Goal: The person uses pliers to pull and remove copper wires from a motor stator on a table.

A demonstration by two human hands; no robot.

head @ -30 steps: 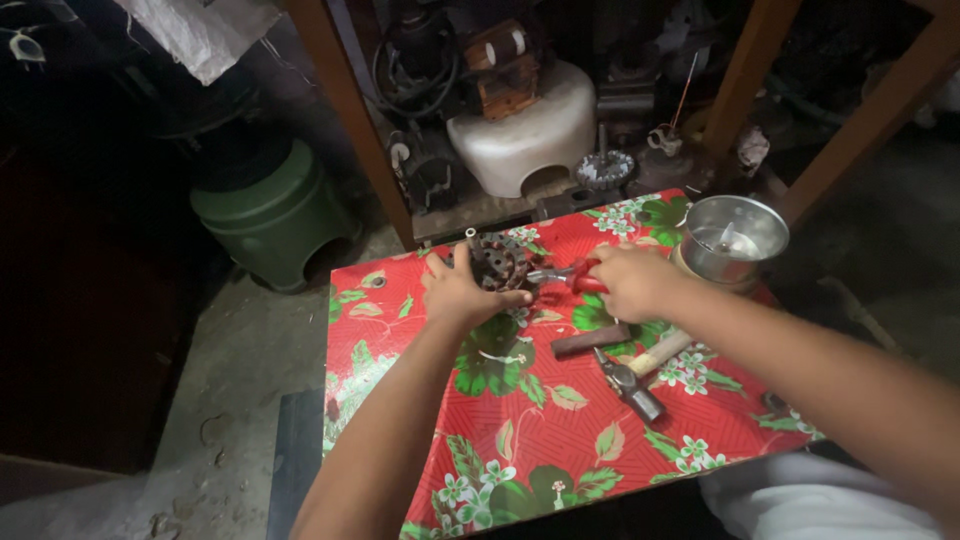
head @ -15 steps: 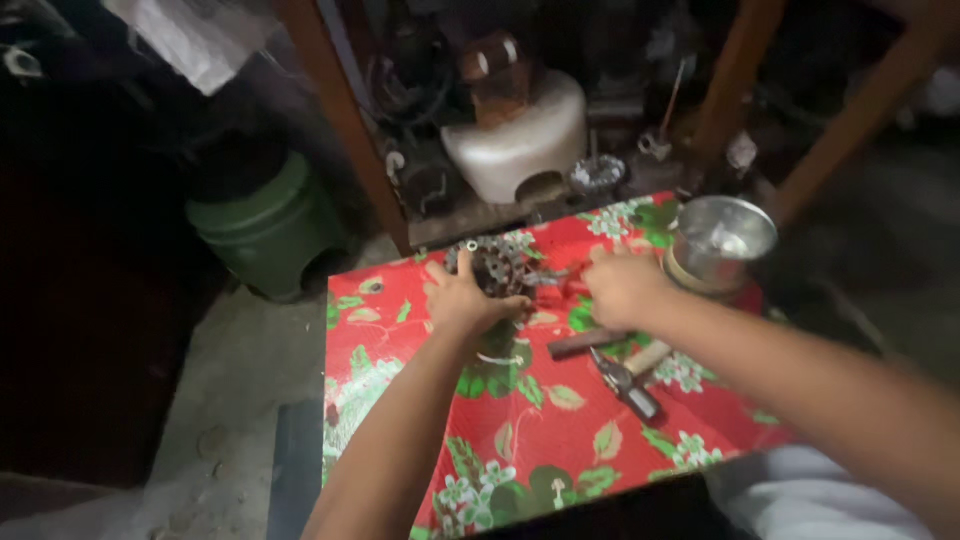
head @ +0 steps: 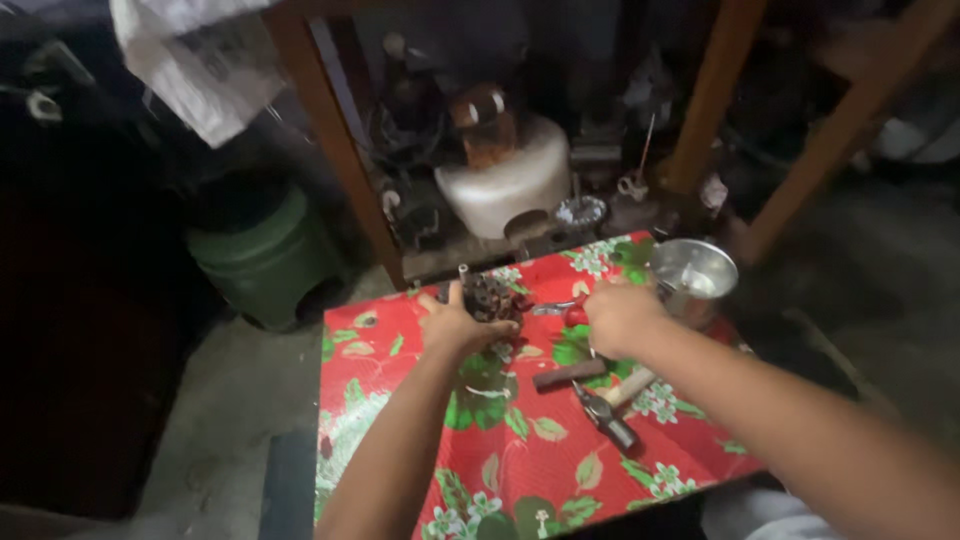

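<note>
Motor part (head: 489,296), a dark round metal lump with wires, sits at the far edge of the table (head: 520,470), at about 12 o'clock from the left hand (head: 458,325). That hand is curled around its near side and holds it steady. At 3 o'clock from the part, the right hand (head: 621,313) is closed around red-handled pliers (head: 560,310), whose tip points at the part. It looks like the work on the part is in the middle; I cannot tell what has come off it, and it is in one piece.

A hammer (head: 585,374) and a dark hand tool (head: 607,418) lie untouched at 6 o'clock from the right hand. A shiny metal pot (head: 693,272) stands at 2 o'clock.

No labels can be made out. A white crumpled bag (head: 190,65) hangs at 10 o'clock, above a green bucket (head: 265,262) on the floor.
</note>
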